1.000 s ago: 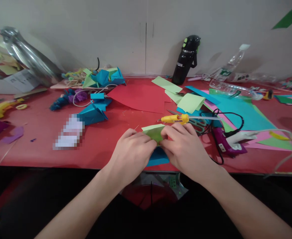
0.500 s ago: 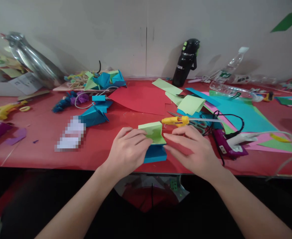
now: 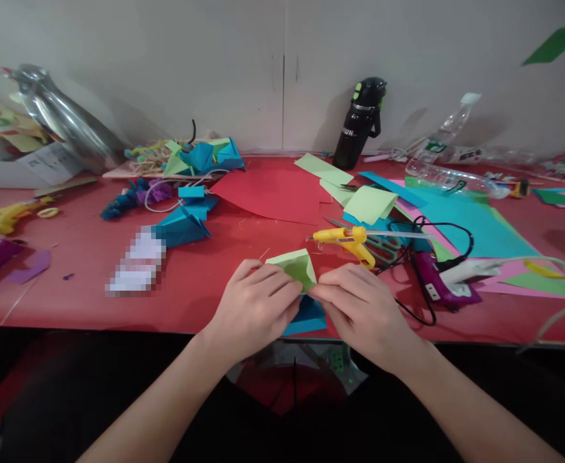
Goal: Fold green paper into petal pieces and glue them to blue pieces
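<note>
Both hands work on a small folded paper piece, light green [image 3: 295, 265] on its upper part and blue [image 3: 307, 317] below. My left hand [image 3: 258, 302] grips its left side, fingers curled over the paper. My right hand [image 3: 359, 308] pinches the right edge where green meets blue; thumb and fingertips are pressed together there. Parts of the paper are hidden behind the left fingers. Just beyond the right hand lies a yellow glue gun [image 3: 342, 236] with a clear glue stick in its back. Grey-handled scissors [image 3: 383, 247] rest beside it.
Red paper [image 3: 277, 193] lies at mid-table, with green sheets [image 3: 369, 204] and blue sheets [image 3: 475, 222] to the right. A purple power strip [image 3: 443, 283] with cables is right of my hand. Folded blue paper [image 3: 180, 225] lies left. A black bottle [image 3: 359, 122] stands behind.
My right fingers have closed from apart onto the paper's right edge. Both hands and the paper have come slightly lower and nearer me, and the green part now tilts.
</note>
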A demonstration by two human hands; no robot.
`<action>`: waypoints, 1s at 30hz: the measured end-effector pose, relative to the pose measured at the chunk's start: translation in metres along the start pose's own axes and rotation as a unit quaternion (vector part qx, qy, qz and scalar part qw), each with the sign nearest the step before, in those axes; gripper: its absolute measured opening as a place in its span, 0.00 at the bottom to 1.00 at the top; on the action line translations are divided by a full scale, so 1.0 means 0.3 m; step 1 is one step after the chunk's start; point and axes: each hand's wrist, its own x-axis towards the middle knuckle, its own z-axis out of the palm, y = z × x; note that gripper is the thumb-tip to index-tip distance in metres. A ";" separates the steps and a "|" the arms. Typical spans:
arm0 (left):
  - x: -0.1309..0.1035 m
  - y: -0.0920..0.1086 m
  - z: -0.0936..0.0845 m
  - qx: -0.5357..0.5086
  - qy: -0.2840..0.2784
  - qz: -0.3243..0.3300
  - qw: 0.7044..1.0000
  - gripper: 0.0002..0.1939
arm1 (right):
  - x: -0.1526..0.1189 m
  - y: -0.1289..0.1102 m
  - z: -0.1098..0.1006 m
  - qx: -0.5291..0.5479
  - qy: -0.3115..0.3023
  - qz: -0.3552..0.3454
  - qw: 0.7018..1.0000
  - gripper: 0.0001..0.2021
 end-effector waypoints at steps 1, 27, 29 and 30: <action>0.000 0.002 -0.001 0.003 -0.003 0.002 1.000 0.08 | 0.001 -0.006 0.001 -0.004 -0.001 -0.001 1.000 0.10; -0.010 -0.030 0.032 -0.383 0.107 -0.310 0.863 0.09 | 0.017 0.051 0.038 0.375 0.026 0.330 0.866 0.14; -0.020 -0.027 0.050 -0.443 0.104 -0.325 0.829 0.09 | 0.012 0.045 0.050 0.448 -0.012 0.342 0.826 0.13; -0.025 -0.024 0.056 -0.467 0.098 -0.328 0.815 0.09 | 0.009 0.040 0.054 0.468 -0.022 0.339 0.816 0.12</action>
